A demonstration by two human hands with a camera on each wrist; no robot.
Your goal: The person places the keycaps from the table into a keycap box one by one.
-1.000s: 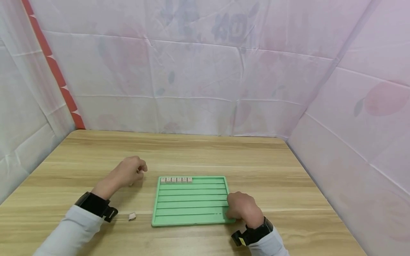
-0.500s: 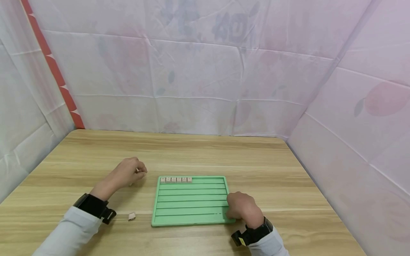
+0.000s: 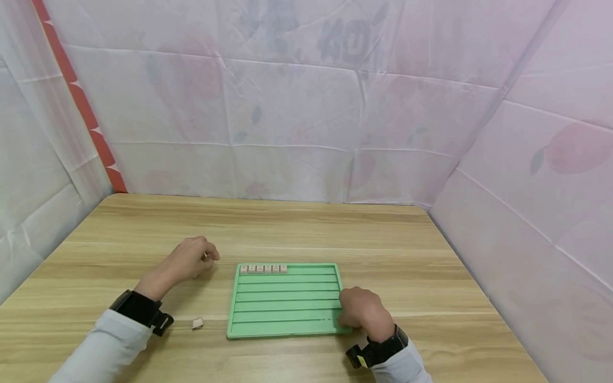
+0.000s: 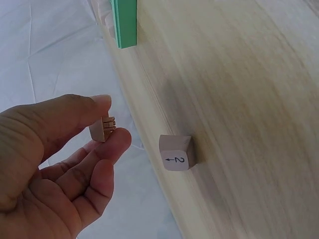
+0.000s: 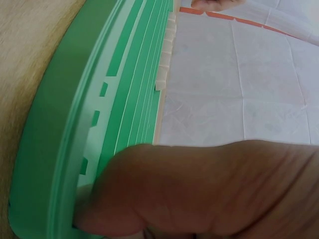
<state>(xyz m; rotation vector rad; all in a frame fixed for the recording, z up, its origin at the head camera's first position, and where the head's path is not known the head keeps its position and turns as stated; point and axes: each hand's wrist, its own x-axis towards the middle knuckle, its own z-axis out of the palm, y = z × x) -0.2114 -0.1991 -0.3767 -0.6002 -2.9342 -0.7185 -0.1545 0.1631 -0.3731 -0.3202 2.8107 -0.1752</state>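
Observation:
My left hand (image 3: pixel 188 259) hovers over the table, left of the green ridged tray (image 3: pixel 282 306). In the left wrist view its thumb and a finger pinch a small beige keycap (image 4: pixel 99 129), whose underside prongs point to the right. On the table lies a loose keycap (image 4: pixel 176 153) marked 2 with an arrow. My right hand (image 3: pixel 364 309) grips the tray's near right corner; the right wrist view has the thumb (image 5: pixel 149 184) over the rim, the other fingers mostly hidden. A short row of keycaps (image 3: pixel 263 269) fills the left part of the tray's farthest channel.
The wooden table (image 3: pixel 412 250) stretches around the tray on all sides. Pale printed sheeting (image 3: pixel 297 122) hangs behind it and along both sides. A black camera strap (image 3: pixel 139 308) circles the left wrist, and a similar strap (image 3: pixel 383 346) the right.
My left hand and forearm have shifted very slightly toward me and left. The tray, the keycaps and my right hand stay where they were.

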